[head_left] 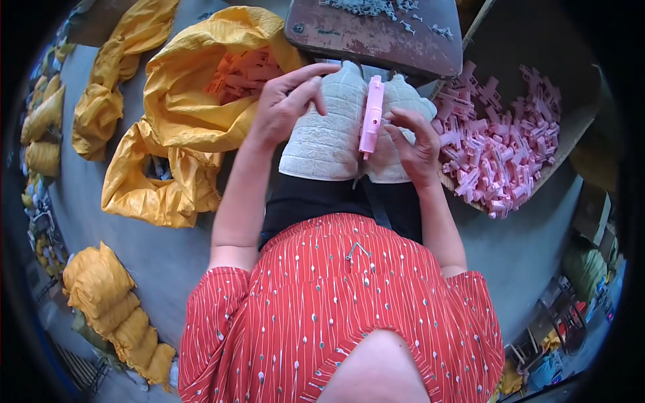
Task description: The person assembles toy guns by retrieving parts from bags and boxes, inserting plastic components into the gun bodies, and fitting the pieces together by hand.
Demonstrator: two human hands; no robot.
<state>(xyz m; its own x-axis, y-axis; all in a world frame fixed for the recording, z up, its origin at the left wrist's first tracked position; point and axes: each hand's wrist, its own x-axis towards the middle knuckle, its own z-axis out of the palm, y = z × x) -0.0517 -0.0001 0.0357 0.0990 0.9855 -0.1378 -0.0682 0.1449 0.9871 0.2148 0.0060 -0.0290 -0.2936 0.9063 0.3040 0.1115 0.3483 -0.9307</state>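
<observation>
My right hand point(415, 144) pinches the pink plastic piece point(371, 115), long axis upright, just to its left over my padded knees point(326, 134). Left hand point(289, 101) is half-open and empty, resting beyond the piece. Farther right lies the pile of pink parts point(500, 144); farther left, the yellow sack point(185, 101).

A red short-sleeved top point(336, 302) with thin white dashes and dots covers the torso. Just above its hem, black trousers point(316, 201); above those, quilted white pads point(329, 134) wrap both knees. Forearms are bare.

A workshop: yellow sacks point(181, 101) and heaped pink plastic parts point(500, 151).
</observation>
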